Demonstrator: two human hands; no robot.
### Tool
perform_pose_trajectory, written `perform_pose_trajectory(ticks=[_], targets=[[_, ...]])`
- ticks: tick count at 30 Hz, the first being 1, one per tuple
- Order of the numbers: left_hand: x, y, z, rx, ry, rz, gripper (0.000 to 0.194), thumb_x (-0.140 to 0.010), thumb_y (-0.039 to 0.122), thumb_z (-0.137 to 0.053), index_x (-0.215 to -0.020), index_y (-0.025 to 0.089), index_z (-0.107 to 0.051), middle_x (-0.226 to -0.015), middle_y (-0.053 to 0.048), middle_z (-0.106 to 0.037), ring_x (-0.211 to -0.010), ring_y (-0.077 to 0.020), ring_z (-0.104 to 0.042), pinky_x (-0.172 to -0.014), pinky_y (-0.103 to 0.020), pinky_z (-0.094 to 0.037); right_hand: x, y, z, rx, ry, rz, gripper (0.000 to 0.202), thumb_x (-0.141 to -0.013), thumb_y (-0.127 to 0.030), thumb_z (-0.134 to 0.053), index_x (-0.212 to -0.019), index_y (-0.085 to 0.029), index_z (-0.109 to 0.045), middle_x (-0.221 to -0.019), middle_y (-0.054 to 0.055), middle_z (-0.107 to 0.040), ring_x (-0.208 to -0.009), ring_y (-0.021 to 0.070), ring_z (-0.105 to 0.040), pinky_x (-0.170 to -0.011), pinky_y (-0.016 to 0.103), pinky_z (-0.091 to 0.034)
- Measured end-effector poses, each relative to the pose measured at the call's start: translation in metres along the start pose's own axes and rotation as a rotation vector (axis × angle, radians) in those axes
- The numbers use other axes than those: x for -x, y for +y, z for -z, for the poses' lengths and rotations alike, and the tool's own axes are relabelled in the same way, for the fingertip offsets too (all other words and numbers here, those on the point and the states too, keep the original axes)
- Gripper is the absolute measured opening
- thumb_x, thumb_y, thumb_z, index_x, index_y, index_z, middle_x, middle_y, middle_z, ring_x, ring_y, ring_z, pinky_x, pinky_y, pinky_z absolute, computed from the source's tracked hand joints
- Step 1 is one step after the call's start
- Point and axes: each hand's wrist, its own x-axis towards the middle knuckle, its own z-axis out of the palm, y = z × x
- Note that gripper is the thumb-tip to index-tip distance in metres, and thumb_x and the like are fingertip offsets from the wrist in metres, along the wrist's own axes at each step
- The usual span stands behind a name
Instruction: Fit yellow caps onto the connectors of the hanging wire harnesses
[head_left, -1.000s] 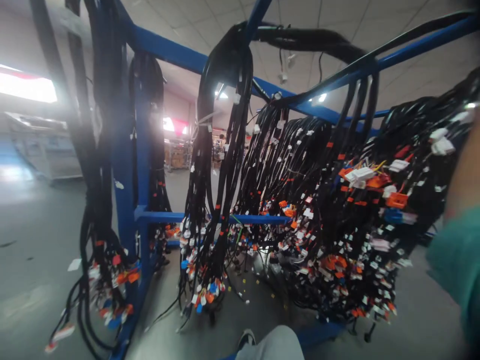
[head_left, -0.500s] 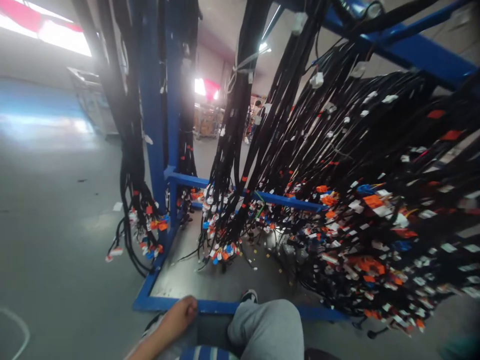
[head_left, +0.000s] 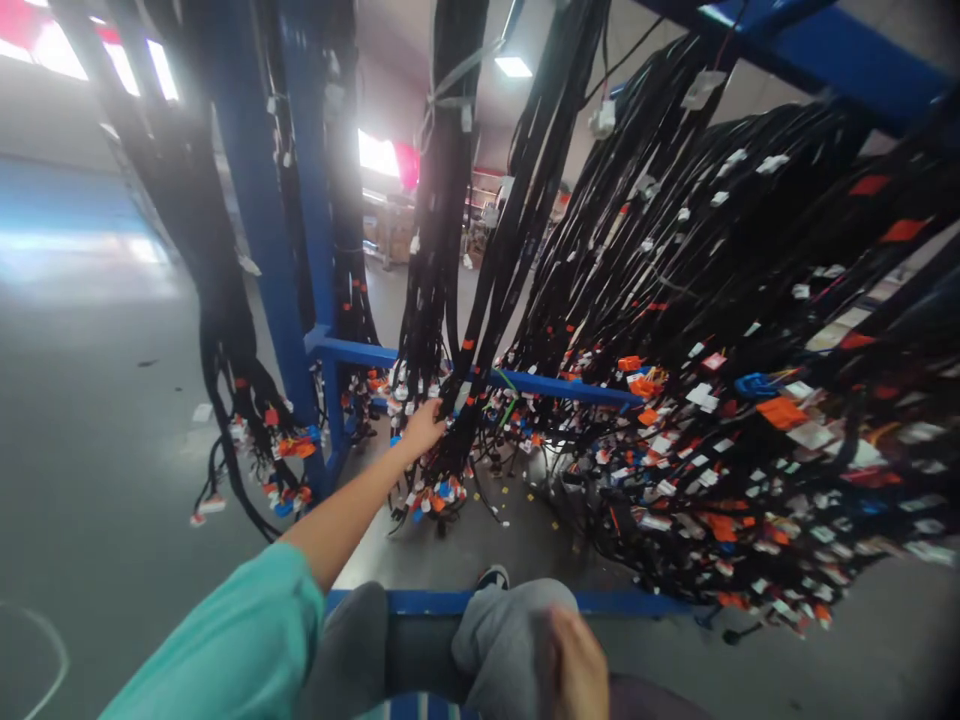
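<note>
My left hand [head_left: 424, 428] is stretched forward at the hanging bundle of black wire harnesses [head_left: 442, 250]. Its fingers bend in against the left side of the bundle, closed on a wire harness; their tips are partly hidden among the cables. White, orange and blue connectors [head_left: 439, 497] cluster at the bundle's lower end, below that hand. Low in the view, my right hand [head_left: 583, 665] is beside my right knee, away from the cables. Motion smears its fingers, so whether they are closed does not show.
A blue metal frame [head_left: 360, 352] carries the harnesses, its crossbar running behind the middle bundle. Another bundle [head_left: 225, 300] hangs at the left post. A dense mass of harnesses [head_left: 720, 300] fills the right side. The frame's bottom bar [head_left: 427, 602] passes by my legs.
My left hand has gone from low near my lap, forward and up to the middle bundle. My right hand has come into view beside my knee. The camera view has shifted slightly.
</note>
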Motion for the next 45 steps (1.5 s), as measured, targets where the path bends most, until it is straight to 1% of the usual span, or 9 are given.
perform_pose_trajectory(ticks=[3,7,14,20,23,28,34,39,45], targets=[[-0.032,0.008,-0.012,-0.058,-0.055,0.038,0.046,-0.068,0.013,-0.055,-0.113,0.008,-0.048,-0.103,-0.011,-0.062,-0.089,-0.0173,-0.058,-0.076,-0.024,-0.043,0.022,0.03,-0.005,0.076,-0.159,-0.127,0.034,-0.05,-0.053,-0.065,-0.056,-0.02,-0.068,-0.063,0.004,-0.064,-0.066,0.0214,-0.058,-0.063,0.03,-0.048],[-0.028,0.004,-0.019,-0.183,-0.102,0.102,0.034,-0.073,0.019,-0.053,-0.105,0.007,-0.054,-0.1,-0.014,-0.063,-0.091,-0.0214,-0.058,-0.075,-0.026,-0.043,0.031,0.022,0.002,0.061,-0.143,-0.126,0.034,-0.052,-0.053,-0.063,-0.056,-0.019,-0.067,-0.061,0.002,-0.062,-0.066,0.0196,-0.055,-0.065,0.028,-0.046],[0.051,0.009,0.0,-0.369,-0.118,0.115,0.029,-0.077,0.024,-0.046,-0.102,0.012,-0.056,-0.095,-0.015,-0.064,-0.097,-0.0266,-0.057,-0.082,-0.034,-0.04,0.047,0.007,0.009,-0.03,-0.108,-0.112,0.031,-0.055,-0.046,-0.066,-0.059,-0.016,-0.063,-0.059,0.0,-0.057,-0.06,0.0129,-0.048,-0.057,0.022,-0.04],[0.129,0.018,0.029,-0.33,-0.152,0.05,0.027,-0.074,0.021,-0.044,-0.096,0.015,-0.059,-0.094,-0.009,-0.064,-0.092,-0.0223,-0.057,-0.079,-0.028,-0.042,0.077,0.025,0.003,-0.396,-0.206,-0.427,0.029,-0.048,-0.033,-0.072,-0.069,-0.016,-0.061,-0.048,-0.007,-0.045,-0.042,0.0054,-0.039,-0.042,0.017,-0.032],[0.161,0.023,0.042,-0.153,-0.211,-0.011,0.025,-0.072,0.019,-0.045,-0.092,0.017,-0.06,-0.088,-0.002,-0.064,-0.085,-0.0167,-0.057,-0.075,-0.024,-0.042,0.088,0.03,0.003,-0.517,-0.28,-0.556,0.036,-0.041,-0.02,-0.073,-0.074,-0.015,-0.064,-0.059,-0.002,-0.058,-0.056,0.0096,-0.055,-0.061,0.022,-0.046],[0.204,0.043,0.056,0.503,-0.408,0.001,0.014,-0.06,0.02,-0.057,-0.072,0.014,-0.059,-0.066,0.002,-0.059,-0.067,-0.0145,-0.054,-0.065,-0.026,-0.042,0.104,0.028,0.008,-0.537,-0.431,-0.619,0.036,-0.042,-0.017,-0.075,-0.076,-0.013,-0.065,-0.072,0.003,-0.065,-0.071,0.0119,-0.061,-0.076,0.023,-0.048],[0.239,0.078,0.064,0.87,-0.619,0.049,0.019,-0.052,0.015,-0.067,-0.07,0.012,-0.064,-0.064,0.001,-0.063,-0.061,-0.0105,-0.054,-0.062,-0.023,-0.041,0.12,0.031,0.021,-0.53,-0.545,-0.569,0.031,-0.053,-0.023,-0.075,-0.08,-0.011,-0.063,-0.067,0.002,-0.063,-0.059,0.0093,-0.061,-0.057,0.018,-0.049],[0.252,0.091,0.068,1.036,-0.731,0.108,0.024,-0.05,0.017,-0.074,-0.072,0.011,-0.066,-0.062,-0.001,-0.065,-0.061,-0.0126,-0.059,-0.061,-0.024,-0.045,0.115,0.027,0.041,-0.462,-0.456,-0.398,0.037,-0.051,-0.032,-0.076,-0.079,-0.012,-0.061,-0.058,-0.001,-0.06,-0.037,0.0049,-0.049,-0.035,0.016,-0.039],[0.257,0.091,0.071,1.141,-0.896,0.131,0.027,-0.05,0.019,-0.076,-0.075,0.011,-0.068,-0.063,-0.003,-0.066,-0.059,-0.0135,-0.06,-0.06,-0.025,-0.047,0.087,-0.004,0.024,-0.422,-0.404,-0.211,0.033,-0.053,-0.032,-0.074,-0.076,-0.014,-0.059,-0.058,-0.002,-0.06,-0.048,0.0065,-0.054,-0.046,0.015,-0.042]])
